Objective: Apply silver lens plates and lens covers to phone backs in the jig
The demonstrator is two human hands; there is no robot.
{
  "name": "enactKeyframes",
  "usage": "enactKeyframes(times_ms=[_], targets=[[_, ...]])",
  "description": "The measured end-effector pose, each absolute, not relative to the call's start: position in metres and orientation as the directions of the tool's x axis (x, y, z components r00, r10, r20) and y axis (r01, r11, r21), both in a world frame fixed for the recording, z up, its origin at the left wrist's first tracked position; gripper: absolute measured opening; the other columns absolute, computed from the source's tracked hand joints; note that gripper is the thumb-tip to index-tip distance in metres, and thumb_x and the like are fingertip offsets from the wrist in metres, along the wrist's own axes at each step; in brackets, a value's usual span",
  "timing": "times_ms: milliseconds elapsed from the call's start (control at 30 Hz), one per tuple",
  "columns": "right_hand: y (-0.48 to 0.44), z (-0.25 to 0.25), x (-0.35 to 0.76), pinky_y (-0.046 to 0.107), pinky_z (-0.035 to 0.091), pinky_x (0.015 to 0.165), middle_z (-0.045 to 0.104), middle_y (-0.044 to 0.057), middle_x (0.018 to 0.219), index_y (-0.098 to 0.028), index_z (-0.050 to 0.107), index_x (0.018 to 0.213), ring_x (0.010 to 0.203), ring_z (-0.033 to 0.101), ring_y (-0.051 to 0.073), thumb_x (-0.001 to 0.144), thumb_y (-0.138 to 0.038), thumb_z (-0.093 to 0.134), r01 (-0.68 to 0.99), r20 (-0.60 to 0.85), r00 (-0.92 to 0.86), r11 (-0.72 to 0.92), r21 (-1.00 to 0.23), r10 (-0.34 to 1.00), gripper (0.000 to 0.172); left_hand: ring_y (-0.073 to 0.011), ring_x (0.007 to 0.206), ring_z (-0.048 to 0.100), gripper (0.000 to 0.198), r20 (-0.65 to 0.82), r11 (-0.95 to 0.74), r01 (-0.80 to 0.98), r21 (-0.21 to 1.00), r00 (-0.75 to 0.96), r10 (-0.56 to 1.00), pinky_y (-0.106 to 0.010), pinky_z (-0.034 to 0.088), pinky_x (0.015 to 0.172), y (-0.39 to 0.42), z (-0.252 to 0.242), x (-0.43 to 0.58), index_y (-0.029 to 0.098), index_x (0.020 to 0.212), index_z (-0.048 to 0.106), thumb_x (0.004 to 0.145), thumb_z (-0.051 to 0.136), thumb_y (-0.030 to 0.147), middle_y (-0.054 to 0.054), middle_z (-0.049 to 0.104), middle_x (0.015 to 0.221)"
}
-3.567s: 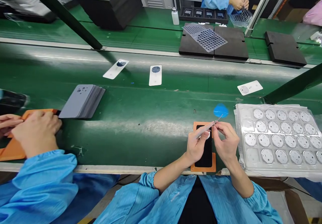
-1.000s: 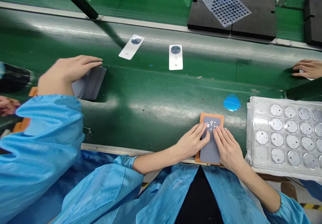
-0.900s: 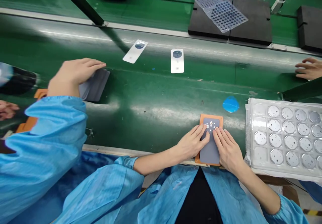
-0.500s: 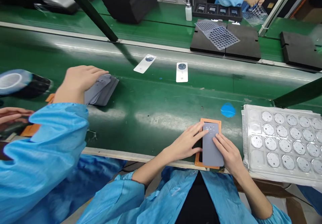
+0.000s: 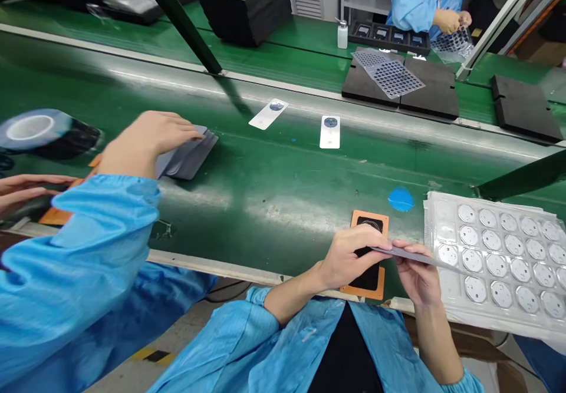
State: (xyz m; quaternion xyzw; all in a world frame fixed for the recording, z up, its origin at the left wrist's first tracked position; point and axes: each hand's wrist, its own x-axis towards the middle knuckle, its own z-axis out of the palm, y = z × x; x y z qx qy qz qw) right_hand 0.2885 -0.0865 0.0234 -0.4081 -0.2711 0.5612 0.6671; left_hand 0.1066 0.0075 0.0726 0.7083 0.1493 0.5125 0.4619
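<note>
A thin grey phone back cover (image 5: pixel 418 256) is held nearly edge-on, tilted above the bench. My left hand (image 5: pixel 349 257) pinches its left end between thumb and fingers. From the right, my right hand (image 5: pixel 418 275) grips the cover from below, palm turned up. Beneath my left hand lies an orange fixture frame (image 5: pixel 361 291) with a black recess, partly covered by that hand. Close to my right hand stands a clear tray (image 5: pixel 446 290) with rows of round white pieces.
On the left, a co-worker's hand (image 5: pixel 145 134) rests on a stack of grey covers (image 5: pixel 194 160), near a tape roll (image 5: pixel 33 128). Two white cards (image 5: pixel 330 139) lie ahead. A blue round film (image 5: pixel 401 199) lies beyond the frame. Green posts (image 5: pixel 522 178) rise from the bench.
The grey cover has been lifted off the orange frame and tipped on edge to the right, baring the black recess. My right hand has turned palm up beneath it.
</note>
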Motion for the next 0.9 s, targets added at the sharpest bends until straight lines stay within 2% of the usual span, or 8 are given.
enactKeyframes(times_ms=[200, 333, 433, 600, 767, 900], targets=[[-0.092, 0.012, 0.293, 0.037, 0.061, 0.091, 0.077, 0.003, 0.105, -0.029, 0.075, 0.090, 0.099, 0.073, 0.021, 0.079, -0.026, 0.081, -0.534, -0.138, 0.221, 0.002, -0.845, 0.966, 0.013, -0.0162, 0.082, 0.072, 0.011, 0.578, -0.528, -0.244, 0.814, 0.435, 0.691, -0.028, 0.059, 0.078, 0.006, 0.075, 0.108, 0.015, 0.099, 0.072, 0.088, 0.074, 0.014, -0.008, 0.075, 0.089], [-0.091, 0.004, 0.297, 0.041, 0.062, 0.085, 0.076, 0.003, 0.108, -0.030, 0.070, 0.093, 0.095, 0.073, 0.023, 0.088, -0.031, 0.070, -0.371, -0.029, 0.217, 0.055, -0.927, 0.976, 0.005, -0.0168, 0.084, 0.072, 0.011, 0.575, -0.528, -0.238, 0.815, 0.438, 0.691, -0.029, 0.059, 0.079, 0.004, 0.076, 0.111, 0.015, 0.099, 0.072, 0.089, 0.074, 0.015, -0.008, 0.075, 0.089], [-0.090, 0.002, 0.297, 0.042, 0.063, 0.079, 0.075, 0.004, 0.109, -0.031, 0.066, 0.098, 0.094, 0.074, 0.024, 0.090, -0.028, 0.063, -0.256, 0.058, 0.194, 0.107, -0.961, 0.979, 0.008, -0.0175, 0.086, 0.072, 0.009, 0.597, -0.550, -0.249, 0.797, 0.465, 0.654, -0.030, 0.058, 0.082, 0.004, 0.076, 0.114, 0.016, 0.097, 0.072, 0.089, 0.073, 0.014, -0.008, 0.075, 0.091], [-0.092, -0.003, 0.295, 0.038, 0.064, 0.075, 0.074, 0.009, 0.107, -0.027, 0.064, 0.097, 0.093, 0.074, 0.024, 0.092, -0.029, 0.058, -0.156, 0.076, 0.212, 0.111, -0.981, 0.974, 0.008, -0.0159, 0.084, 0.071, 0.007, 0.617, -0.577, -0.240, 0.780, 0.442, 0.650, -0.029, 0.057, 0.081, 0.003, 0.073, 0.119, 0.017, 0.096, 0.072, 0.090, 0.071, 0.013, -0.006, 0.075, 0.091], [-0.093, -0.003, 0.292, 0.040, 0.063, 0.075, 0.074, 0.008, 0.108, -0.028, 0.065, 0.097, 0.094, 0.074, 0.026, 0.091, -0.033, 0.062, -0.197, 0.084, 0.204, 0.125, -0.972, 0.975, 0.008, -0.0158, 0.077, 0.072, 0.008, 0.687, -0.646, -0.246, 0.722, 0.363, 0.629, -0.030, 0.054, 0.076, -0.002, 0.072, 0.124, 0.018, 0.094, 0.069, 0.091, 0.070, 0.011, -0.004, 0.075, 0.085], [-0.090, 0.003, 0.292, 0.042, 0.062, 0.079, 0.074, 0.006, 0.108, -0.031, 0.067, 0.101, 0.098, 0.073, 0.025, 0.094, -0.031, 0.059, -0.222, 0.127, 0.182, 0.167, -0.961, 0.975, 0.011, -0.0156, 0.077, 0.072, 0.007, 0.642, -0.593, -0.249, 0.765, 0.350, 0.682, -0.030, 0.055, 0.077, -0.002, 0.074, 0.123, 0.017, 0.093, 0.069, 0.089, 0.073, 0.014, -0.005, 0.075, 0.084]])
